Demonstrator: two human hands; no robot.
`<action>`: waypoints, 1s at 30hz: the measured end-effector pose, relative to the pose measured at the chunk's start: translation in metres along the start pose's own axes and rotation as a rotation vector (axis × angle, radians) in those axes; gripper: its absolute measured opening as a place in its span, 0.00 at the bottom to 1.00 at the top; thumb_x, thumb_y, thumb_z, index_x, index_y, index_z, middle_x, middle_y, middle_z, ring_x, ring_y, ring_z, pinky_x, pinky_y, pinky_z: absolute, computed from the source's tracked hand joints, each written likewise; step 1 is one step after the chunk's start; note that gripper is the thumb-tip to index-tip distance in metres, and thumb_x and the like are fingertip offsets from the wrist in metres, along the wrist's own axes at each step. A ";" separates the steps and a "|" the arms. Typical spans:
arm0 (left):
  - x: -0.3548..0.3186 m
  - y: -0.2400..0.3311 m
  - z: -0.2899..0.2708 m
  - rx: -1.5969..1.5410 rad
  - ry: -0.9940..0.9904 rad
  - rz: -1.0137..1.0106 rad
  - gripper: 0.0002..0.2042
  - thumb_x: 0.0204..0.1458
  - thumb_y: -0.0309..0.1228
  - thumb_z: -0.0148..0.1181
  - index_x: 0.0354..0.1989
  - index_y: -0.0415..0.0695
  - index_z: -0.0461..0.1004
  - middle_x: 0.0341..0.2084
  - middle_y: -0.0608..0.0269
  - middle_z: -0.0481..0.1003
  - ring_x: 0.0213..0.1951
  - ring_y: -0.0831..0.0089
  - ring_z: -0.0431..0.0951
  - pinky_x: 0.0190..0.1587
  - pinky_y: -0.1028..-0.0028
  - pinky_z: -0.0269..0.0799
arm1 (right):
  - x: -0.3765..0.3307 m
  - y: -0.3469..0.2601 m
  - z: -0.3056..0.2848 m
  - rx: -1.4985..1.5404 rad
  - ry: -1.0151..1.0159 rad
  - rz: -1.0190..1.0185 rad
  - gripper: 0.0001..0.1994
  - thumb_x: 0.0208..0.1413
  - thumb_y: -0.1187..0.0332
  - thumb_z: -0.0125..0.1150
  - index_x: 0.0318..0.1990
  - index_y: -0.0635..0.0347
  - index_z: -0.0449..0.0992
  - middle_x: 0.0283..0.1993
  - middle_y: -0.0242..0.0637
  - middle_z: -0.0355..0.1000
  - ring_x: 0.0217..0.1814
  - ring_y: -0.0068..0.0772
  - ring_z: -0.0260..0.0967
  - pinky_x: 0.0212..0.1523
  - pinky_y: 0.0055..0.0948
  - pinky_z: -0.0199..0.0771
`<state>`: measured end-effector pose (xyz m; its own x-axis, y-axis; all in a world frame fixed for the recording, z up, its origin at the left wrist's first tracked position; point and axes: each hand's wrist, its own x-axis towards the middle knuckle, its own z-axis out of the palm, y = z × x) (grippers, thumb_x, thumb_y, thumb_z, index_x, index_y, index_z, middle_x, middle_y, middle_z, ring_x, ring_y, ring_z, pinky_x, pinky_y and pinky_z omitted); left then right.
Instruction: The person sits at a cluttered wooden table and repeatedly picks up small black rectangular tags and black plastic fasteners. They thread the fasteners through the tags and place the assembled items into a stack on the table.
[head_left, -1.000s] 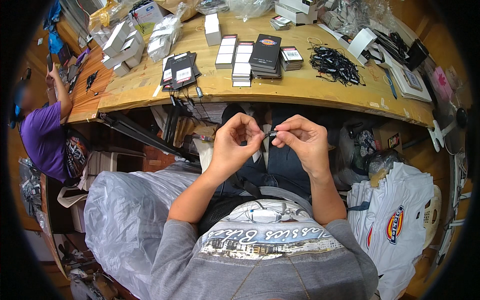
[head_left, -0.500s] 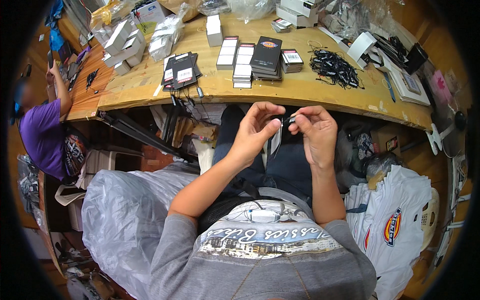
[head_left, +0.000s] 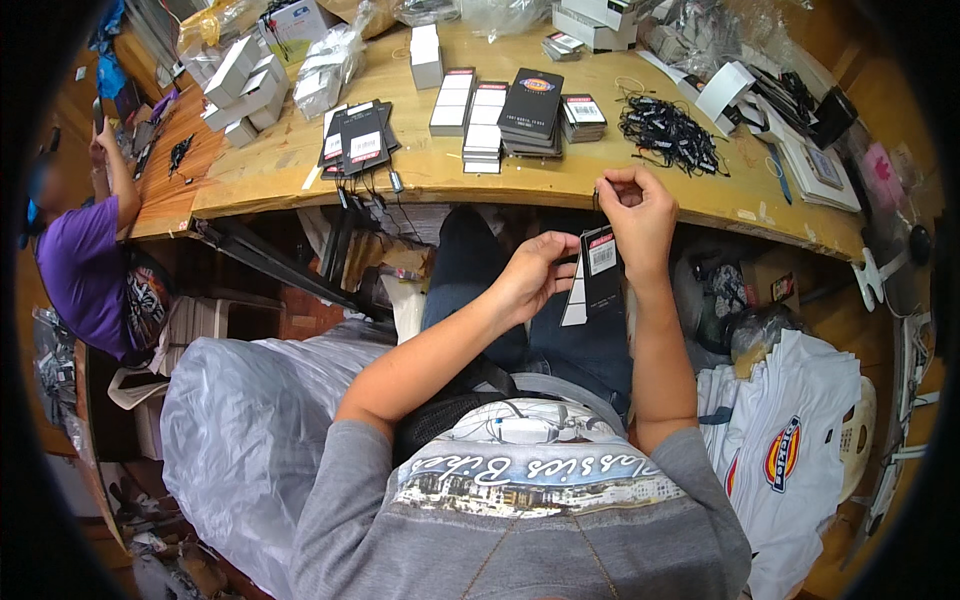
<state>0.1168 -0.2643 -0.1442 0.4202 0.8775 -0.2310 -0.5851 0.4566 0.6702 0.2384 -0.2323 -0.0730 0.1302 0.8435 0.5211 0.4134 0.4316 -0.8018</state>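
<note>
Hang tags [head_left: 604, 275] inspected, slightly tilted: I observe the left hand [head_left: 538, 277] grasping their edge, the right hand [head_left: 638, 212] pinching the dark cord [head_left: 597, 203] above.

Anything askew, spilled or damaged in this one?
No clear spill or damage; the held black tag looks whole. Slightly untidy: left on the table, the fanned tags lie askew, their cords dangling over the front edge, unlike the neater card stack nearby.

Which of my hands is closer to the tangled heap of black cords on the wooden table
Right. Your right hand is just short of the tangled black cord heap; your left hand is farther back and left.
</note>
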 end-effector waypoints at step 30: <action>-0.088 0.142 0.028 1.478 0.066 0.711 0.11 0.39 0.16 0.50 0.32 0.42 0.70 0.25 0.64 0.70 0.33 0.74 0.70 0.41 0.75 0.61 | -0.012 -0.039 -0.017 0.637 -0.349 0.248 0.06 0.46 0.75 0.52 0.33 0.63 0.66 0.20 0.33 0.66 0.18 0.17 0.62 0.18 0.13 0.63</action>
<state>0.0162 -0.2814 -0.0090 0.3213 0.8596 0.3973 0.5108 -0.5106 0.6916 0.2359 -0.2642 -0.0430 -0.1848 0.9460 0.2663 -0.2036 0.2282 -0.9521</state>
